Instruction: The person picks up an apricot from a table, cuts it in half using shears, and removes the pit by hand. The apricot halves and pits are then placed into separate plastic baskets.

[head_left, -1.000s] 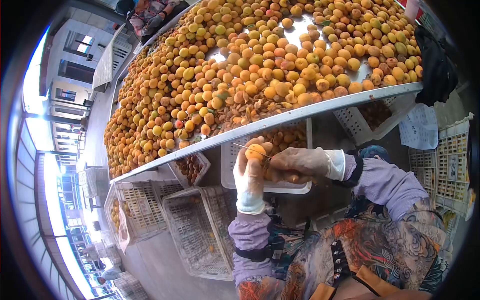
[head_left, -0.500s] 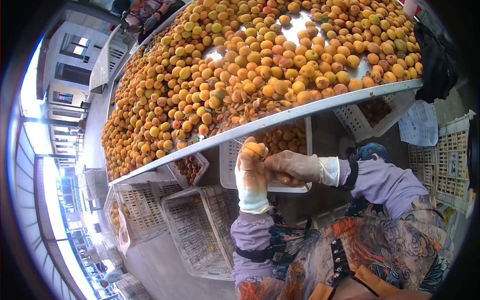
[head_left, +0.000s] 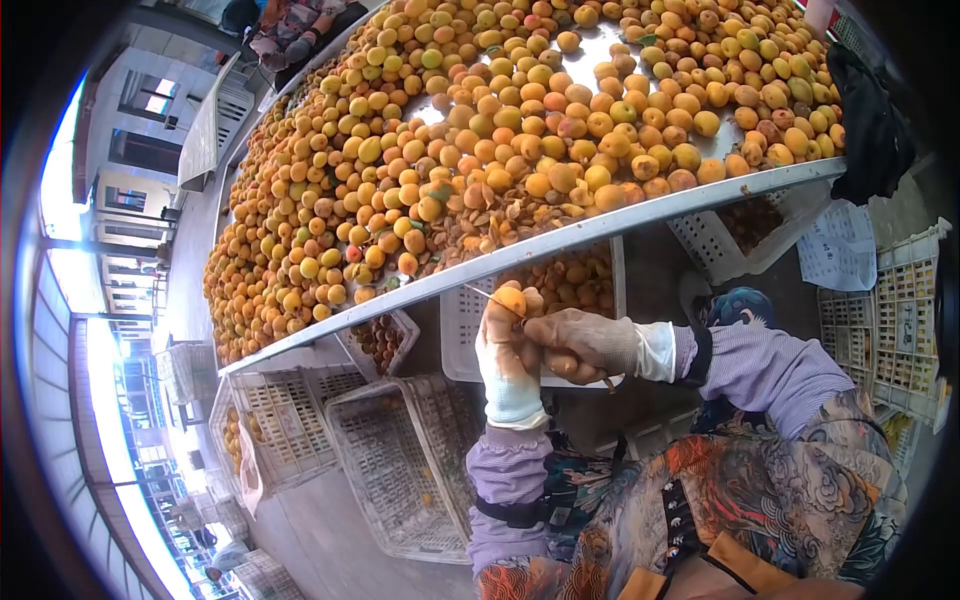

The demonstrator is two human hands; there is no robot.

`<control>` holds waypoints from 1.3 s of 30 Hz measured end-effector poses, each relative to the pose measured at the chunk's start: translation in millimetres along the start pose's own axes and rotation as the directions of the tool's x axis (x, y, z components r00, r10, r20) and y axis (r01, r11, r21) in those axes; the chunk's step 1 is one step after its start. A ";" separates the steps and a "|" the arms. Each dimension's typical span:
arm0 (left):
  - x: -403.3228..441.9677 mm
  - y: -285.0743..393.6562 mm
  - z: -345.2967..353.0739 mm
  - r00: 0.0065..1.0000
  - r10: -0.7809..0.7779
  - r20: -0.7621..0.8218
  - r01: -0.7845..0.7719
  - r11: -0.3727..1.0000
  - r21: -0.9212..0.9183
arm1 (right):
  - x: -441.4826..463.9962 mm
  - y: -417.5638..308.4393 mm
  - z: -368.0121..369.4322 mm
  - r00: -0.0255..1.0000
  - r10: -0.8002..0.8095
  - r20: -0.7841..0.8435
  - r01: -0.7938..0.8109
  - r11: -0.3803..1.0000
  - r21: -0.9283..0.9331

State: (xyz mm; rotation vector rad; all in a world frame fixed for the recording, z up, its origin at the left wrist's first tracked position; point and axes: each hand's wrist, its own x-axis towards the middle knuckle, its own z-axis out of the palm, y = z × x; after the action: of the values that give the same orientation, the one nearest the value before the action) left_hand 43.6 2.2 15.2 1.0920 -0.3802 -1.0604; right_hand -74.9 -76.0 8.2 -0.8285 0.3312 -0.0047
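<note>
Apricot [head_left: 508,299] up in the fingers of the left hand [head_left: 512,345], and I've got it near the middle of my feed, just below the table's edge! That hand is curled around it, upright, with a thin pale strip [head_left: 478,291] jutting out beside the fruit. Right hand [head_left: 585,342] is pressed in against it, fingers bent well closed; what it grips I cannot tell, though a small brown tip [head_left: 611,387] pokes out below.

Moving outward: directly beneath sits a white tray [head_left: 460,345] with more fruit, partly covered by both hands. Metal table rim [head_left: 600,235] cuts slantwise right above them, a barrier between hands and the big fruit heap [head_left: 350,200]; brownish split pieces [head_left: 485,220] lie along its near side. Down left I see a grey crate [head_left: 375,465] and another crate [head_left: 300,400] behind it. Over right, a second white tray [head_left: 770,255], a sheet of paper [head_left: 838,250], black cloth [head_left: 870,140] draped at the corner, and a tall crate [head_left: 908,325]. A co-worker [head_left: 290,40] is at the far side.

Back to the fruit: yellow-orange, rounded, its lower part hidden by fingers. A second ago I had more of its round face; now less shows, and the right hand has closed in tighter.
</note>
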 end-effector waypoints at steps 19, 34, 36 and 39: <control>-7.3 1.8 12.0 0.774 0.547 0.318 -0.551 0.336 0.764 | -1.7 -31.6 -6.5 0.897 -0.337 -0.286 0.167 0.857 -0.488; 2.7 -1.7 -7.5 0.984 0.167 0.060 -0.167 0.986 0.009 | -11.9 -39.4 -1.3 0.930 -0.073 -0.360 0.024 0.990 -0.138; -1.6 1.9 -7.0 0.964 0.263 0.040 -0.255 0.872 0.417 | -7.1 -34.4 -0.6 0.920 -0.159 -0.359 0.081 0.971 -0.224; -5.5 9.4 5.8 0.785 0.537 0.308 -0.510 0.279 0.814 | 7.2 -18.9 -8.2 0.867 -0.386 -0.314 0.298 0.908 -0.293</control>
State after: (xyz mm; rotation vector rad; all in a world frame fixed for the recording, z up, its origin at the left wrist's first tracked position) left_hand 41.6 4.3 27.1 1.7091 -1.2917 -0.1395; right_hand -68.2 -95.7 14.7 -1.1187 0.5387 -0.4710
